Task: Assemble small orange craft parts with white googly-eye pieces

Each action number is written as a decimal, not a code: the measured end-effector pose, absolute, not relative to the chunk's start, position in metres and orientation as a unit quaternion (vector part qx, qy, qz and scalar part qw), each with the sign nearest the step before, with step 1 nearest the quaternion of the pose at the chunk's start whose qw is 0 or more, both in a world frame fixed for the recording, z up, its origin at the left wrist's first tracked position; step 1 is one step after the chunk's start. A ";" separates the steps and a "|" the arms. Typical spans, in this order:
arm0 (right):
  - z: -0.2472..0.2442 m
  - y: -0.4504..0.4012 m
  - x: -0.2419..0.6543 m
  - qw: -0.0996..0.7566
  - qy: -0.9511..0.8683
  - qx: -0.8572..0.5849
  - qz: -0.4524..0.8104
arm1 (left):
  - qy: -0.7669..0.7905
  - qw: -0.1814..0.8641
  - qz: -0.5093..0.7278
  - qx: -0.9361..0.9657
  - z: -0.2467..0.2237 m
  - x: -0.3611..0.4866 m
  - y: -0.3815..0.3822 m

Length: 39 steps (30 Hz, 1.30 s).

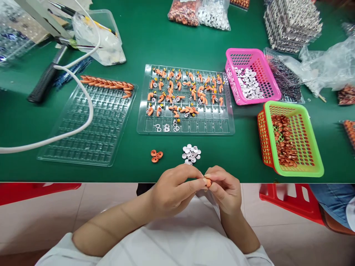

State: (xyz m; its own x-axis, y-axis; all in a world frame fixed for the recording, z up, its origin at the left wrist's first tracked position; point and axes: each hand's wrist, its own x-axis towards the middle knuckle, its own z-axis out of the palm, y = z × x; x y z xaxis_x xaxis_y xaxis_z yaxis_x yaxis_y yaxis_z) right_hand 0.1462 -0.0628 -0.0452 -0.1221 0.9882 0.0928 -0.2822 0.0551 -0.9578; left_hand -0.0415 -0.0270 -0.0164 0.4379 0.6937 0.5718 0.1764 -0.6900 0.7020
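My left hand and my right hand meet at the table's front edge. Between their fingertips they pinch a small orange round part, mostly covered by the fingers. Just beyond the hands lies a pile of white discs. To its left rest three copper-coloured round pieces. Farther back, a clear compartment tray carries many small orange curved parts with black and yellow bits. Several thin rings sit in its front row.
On the right stand a pink basket of white discs and a green basket of copper pieces. At left, a white cable crosses another clear tray, near a hammer. Filled bags lie at the back.
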 end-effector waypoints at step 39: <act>-0.035 -0.063 0.146 0.535 -0.596 -0.420 0.426 | 0.280 0.244 0.441 0.817 -0.016 -0.041 -0.029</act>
State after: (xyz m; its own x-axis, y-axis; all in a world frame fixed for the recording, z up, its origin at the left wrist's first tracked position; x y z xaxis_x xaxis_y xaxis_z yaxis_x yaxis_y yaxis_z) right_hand 0.1460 -0.0634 -0.0351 -0.0744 0.9570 0.2802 0.0439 0.2839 -0.9579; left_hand -0.0405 -0.0295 -0.0157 0.4549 0.6727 0.5836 0.2427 -0.7242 0.6455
